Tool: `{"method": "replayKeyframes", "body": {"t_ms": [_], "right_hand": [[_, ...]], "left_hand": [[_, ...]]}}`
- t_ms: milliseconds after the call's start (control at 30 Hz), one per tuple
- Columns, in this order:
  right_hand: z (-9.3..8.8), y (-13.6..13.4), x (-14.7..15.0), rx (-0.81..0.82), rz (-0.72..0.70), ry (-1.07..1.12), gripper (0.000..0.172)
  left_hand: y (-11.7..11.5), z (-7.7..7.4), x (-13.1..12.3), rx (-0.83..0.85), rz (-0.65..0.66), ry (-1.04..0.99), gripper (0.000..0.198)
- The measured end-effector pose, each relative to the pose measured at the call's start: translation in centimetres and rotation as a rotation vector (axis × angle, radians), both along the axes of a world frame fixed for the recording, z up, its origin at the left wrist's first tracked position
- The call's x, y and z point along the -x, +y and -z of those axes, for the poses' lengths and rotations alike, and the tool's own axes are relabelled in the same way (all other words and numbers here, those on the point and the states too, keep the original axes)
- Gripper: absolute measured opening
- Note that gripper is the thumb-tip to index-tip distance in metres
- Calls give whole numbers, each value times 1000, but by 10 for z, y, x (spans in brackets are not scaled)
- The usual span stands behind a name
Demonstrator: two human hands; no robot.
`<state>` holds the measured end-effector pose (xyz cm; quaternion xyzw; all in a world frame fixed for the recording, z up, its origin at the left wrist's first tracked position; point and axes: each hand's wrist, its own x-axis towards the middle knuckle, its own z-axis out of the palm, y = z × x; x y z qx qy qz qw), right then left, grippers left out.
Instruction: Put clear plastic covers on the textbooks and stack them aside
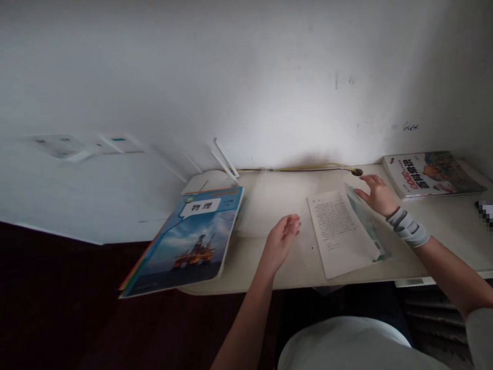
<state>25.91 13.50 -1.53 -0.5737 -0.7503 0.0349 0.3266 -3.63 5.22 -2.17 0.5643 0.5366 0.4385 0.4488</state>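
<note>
An open book (341, 231) lies on the pale desk (277, 200), its printed page facing up. My right hand (376, 194) rests on its raised right-hand cover, fingers spread. Left of the book, my left hand (283, 239) hovers over bare desk with the fingers loosely curved and nothing in them. A blue textbook (188, 241) with an oil rig on its cover lies on a stack at the desk's left end, overhanging the edge.
A red and white book stack (427, 173) sits at the back right by the wall. A cable (304, 168) runs along the wall to a hole (357, 172) in the desk. A white router (210, 177) with antennas stands behind the blue textbook.
</note>
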Motion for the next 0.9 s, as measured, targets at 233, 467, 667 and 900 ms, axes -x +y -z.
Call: {"method": "replayKeyframes", "body": {"t_ms": [233,467,667,900], "right_hand": [[39,8,-33,638,48,275,54],[17,-17,7,573,-204,666,36],[-38,-56,12,170,-130,686,27],[-87,-87,18,-231,17,422,40]], "left_hand": [[38,16,-36,251,-58,-301,36],[44,21,-37,447,72,-506,34],[20,-11,-58,66,173,-627,79],[-13,-69,-79,-443,212,-371,85]]}}
